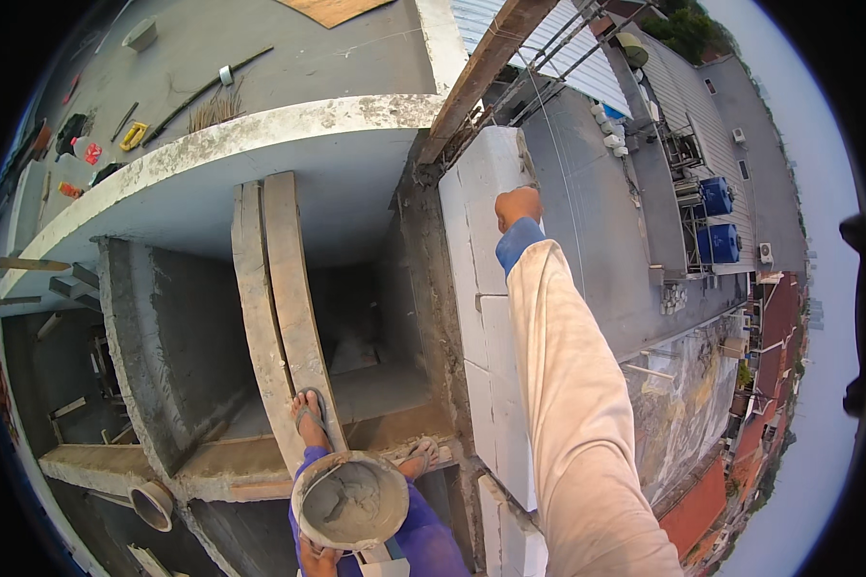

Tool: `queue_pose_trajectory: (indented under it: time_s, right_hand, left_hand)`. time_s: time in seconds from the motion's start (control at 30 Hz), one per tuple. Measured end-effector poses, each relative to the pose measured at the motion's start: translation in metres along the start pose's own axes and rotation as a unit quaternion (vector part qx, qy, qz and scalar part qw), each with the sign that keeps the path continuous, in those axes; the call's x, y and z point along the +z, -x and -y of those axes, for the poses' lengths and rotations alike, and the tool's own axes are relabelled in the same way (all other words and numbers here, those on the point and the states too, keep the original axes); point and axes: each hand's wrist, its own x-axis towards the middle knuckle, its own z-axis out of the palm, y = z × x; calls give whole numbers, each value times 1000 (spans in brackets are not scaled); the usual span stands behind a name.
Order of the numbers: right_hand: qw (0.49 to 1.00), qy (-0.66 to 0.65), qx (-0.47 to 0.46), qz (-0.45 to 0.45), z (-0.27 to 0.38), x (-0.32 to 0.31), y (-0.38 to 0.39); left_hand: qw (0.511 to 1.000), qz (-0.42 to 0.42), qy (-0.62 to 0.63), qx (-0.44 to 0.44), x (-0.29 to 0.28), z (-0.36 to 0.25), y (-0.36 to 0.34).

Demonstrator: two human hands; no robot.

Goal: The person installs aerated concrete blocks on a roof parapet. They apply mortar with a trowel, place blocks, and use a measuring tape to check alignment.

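"How do the hands look on your end?"

"I have the left hand [319, 558] clasped against the near side of the bucket [392, 492], so the mortar [349, 502] sits just ahead of that grip. My right hand [518, 207] is out over the white block wall [486, 240], fingers curled into a fist; whether anything is inside it, I cannot tell."

"Which step is this?"

"My judgement is mortar work along the wall, right arm at long reach, left carrying the supply. The next move calls for a firm left grip, a level bucket and settled feet, since a deep opening lies left of the fist."

"Counts?"

"One bucket in the grip. A second bucket [154, 505] leans well left of it, and one pale tub [141, 35] sits far ahead. Two planks [294, 288] run ahead of the left grip. Two sandalled feet [310, 420] show just past the bucket, one on the planks, one on the ledge [380, 430]. Two blue tanks [719, 243] stand well right of the fist. The wall's blocks I can't count surely; the sleeve [573, 385] covers some."
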Motion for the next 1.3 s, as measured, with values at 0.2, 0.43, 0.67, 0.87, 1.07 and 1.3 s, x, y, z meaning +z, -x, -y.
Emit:
queue_pose_trajectory:
  time_s: [0.2,0.43,0.67,0.87,1.07,1.3]
  right_hand:
    - [986,127,103,27,-102,-26,42]
    - [988,-122,-94,-35,-231,-100,282]
    - [894,-7,-299,332,-262,-144,434]
    - [867,-51,-296,397,-268,-116,431]
    - [895,-123,-100,417,-232,-112,460]
    - [576,-522,324,538,-242,-143,457]
  left_hand:
    - [996,44,-13,72,0,8,-15]
    - [988,99,-57,104,31,-24,-55]
    - [940,188,-153,240,94,-77,-79]
    - [940,233,-140,205,145,-130,-69]
    - [919,208,-183,282,166,-107,-74]
    - [942,178,-190,214,149,-100,-96]
